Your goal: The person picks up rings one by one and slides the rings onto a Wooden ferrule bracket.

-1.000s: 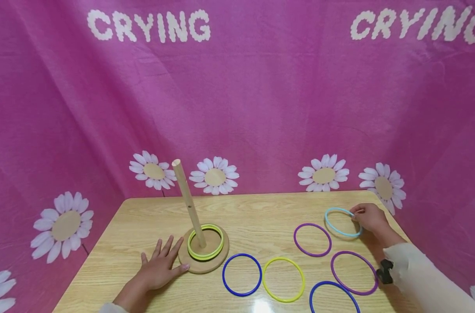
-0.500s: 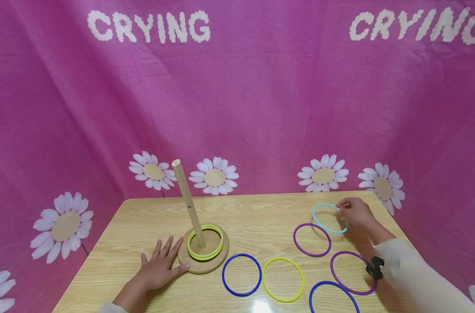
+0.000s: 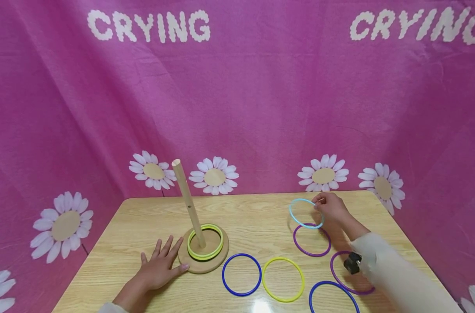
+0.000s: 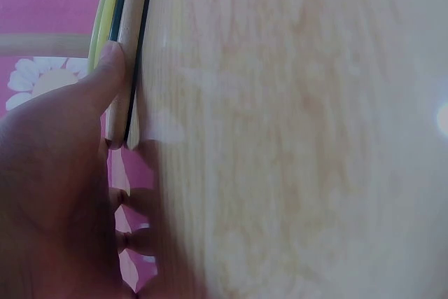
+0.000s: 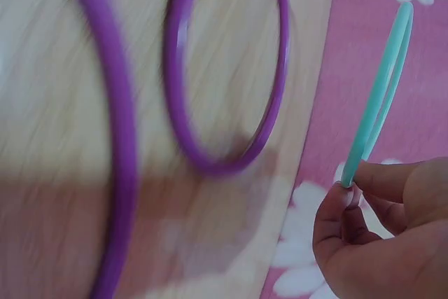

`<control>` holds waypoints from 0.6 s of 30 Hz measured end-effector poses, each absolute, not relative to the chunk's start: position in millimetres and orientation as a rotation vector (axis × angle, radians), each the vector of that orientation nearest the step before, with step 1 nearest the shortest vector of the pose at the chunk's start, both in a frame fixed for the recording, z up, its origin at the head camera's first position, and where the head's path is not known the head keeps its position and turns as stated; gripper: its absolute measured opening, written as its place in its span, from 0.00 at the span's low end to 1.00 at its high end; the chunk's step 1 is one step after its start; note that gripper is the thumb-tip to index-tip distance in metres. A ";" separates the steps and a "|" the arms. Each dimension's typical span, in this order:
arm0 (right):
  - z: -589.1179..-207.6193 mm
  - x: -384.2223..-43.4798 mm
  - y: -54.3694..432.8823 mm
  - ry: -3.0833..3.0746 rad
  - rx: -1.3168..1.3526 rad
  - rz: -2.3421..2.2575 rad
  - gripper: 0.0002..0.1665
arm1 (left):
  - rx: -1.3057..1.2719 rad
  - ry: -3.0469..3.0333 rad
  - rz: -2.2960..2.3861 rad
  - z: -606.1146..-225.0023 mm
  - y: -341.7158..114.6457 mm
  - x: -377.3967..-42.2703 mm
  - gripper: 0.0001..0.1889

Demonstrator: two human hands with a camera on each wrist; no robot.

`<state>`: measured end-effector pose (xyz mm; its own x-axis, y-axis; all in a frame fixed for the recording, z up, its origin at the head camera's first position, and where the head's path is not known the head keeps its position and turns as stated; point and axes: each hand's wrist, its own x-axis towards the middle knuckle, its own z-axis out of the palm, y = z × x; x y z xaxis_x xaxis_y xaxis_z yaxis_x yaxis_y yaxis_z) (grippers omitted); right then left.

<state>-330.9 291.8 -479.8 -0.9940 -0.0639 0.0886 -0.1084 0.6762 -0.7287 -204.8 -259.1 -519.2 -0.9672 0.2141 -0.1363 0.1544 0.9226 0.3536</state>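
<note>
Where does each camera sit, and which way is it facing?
Head: on the head, facing forward and down at the wooden table and pink curtain; left hand, right hand and sleeves show.
Left wrist: on that wrist, facing the wooden table and peg stand base; only the left hand shows.
Right wrist: on that wrist, facing the light blue ring and purple rings; only the right hand shows.
Head and right wrist share the right hand pinching the light blue ring.

The right wrist view crops the right hand (image 5: 392,253) and blurs two purple rings (image 5: 124,152).
</note>
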 end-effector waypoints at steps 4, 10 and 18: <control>-474.6 -336.5 270.0 -2.794 0.200 1.266 0.07 | 0.272 2.895 0.516 -518.4 -259.2 -205.0 0.48; -460.1 -341.7 236.3 -2.758 0.274 1.285 0.07 | 0.271 2.893 0.525 -520.0 -259.6 -206.4 0.49; -433.6 -340.6 195.2 -2.720 0.315 1.344 0.06 | 0.275 2.895 0.515 -520.0 -259.9 -205.9 0.48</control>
